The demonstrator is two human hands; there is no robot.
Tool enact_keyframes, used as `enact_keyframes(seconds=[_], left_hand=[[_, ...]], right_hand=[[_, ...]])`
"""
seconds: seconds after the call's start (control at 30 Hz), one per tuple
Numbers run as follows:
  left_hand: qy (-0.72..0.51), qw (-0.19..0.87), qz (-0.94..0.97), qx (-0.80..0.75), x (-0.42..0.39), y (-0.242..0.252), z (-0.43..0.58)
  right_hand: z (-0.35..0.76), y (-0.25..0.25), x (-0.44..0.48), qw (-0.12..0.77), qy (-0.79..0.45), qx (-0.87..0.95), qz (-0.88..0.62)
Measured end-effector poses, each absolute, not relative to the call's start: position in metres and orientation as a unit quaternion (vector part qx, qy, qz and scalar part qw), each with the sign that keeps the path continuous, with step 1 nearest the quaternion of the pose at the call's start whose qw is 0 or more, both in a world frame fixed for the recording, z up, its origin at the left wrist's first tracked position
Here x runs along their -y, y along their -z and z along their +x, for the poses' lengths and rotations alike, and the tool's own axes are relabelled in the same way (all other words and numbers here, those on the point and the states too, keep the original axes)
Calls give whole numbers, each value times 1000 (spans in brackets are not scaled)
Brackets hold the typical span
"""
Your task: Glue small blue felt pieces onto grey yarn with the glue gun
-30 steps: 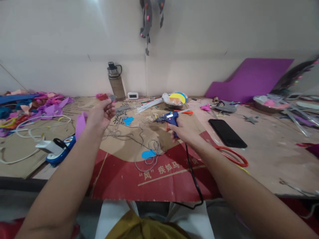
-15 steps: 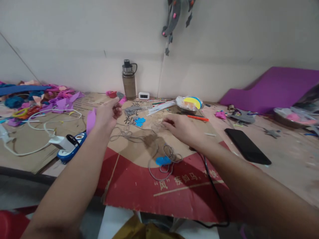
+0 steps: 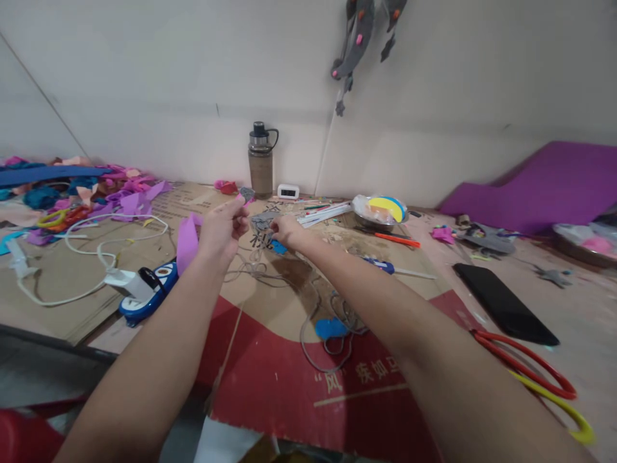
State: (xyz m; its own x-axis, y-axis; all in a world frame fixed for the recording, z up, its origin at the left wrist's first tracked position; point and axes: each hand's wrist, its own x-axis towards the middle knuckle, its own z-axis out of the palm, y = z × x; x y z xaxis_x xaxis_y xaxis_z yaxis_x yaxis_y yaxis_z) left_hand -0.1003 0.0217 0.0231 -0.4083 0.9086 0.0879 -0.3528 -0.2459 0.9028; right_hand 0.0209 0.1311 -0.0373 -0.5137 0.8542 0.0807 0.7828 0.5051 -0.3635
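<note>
My left hand is raised over the cardboard with its fingers curled and thumb against the index finger. What it pinches, if anything, is too small to make out. My right hand reaches in beside the left one, fingertips together, close to the grey felt pieces. Blue cut-outs lie just beneath it, partly covered. Thin grey cord runs loosely below both hands. More of the cord loops around a blue piece nearer to me.
Scissors with red and yellow handles lie at right near a black phone. A blue-handled tool sits under my right forearm. A bottle stands by the wall. A blue power strip is at left.
My right hand has moved left, close to my left hand. The view has shifted, and the scissors and blue-handled tool now show. My left hand keeps its pinched pose.
</note>
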Motion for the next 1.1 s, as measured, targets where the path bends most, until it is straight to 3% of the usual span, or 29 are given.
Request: enact_keyframes(seconds=[0.3, 0.5, 0.6, 0.83, 1.1], left_hand=[[-698, 476, 316, -432, -26, -17, -102], [-649, 501, 365, -442, -26, -8, -86], [-610, 534, 412, -417, -22, -6, -74], [-509, 612, 469, -383, -5, -7, -52], [-457, 558, 524, -453, -13, 10, -54]], right_hand=[[47, 4, -124, 156, -187, 852, -464], [79, -26, -102, 247, -400, 766, -439], [92, -31, -85, 293, -444, 729, -431], [118, -25, -53, 364, -479, 655, -457], [128, 10, -39, 373, -532, 597, -470]])
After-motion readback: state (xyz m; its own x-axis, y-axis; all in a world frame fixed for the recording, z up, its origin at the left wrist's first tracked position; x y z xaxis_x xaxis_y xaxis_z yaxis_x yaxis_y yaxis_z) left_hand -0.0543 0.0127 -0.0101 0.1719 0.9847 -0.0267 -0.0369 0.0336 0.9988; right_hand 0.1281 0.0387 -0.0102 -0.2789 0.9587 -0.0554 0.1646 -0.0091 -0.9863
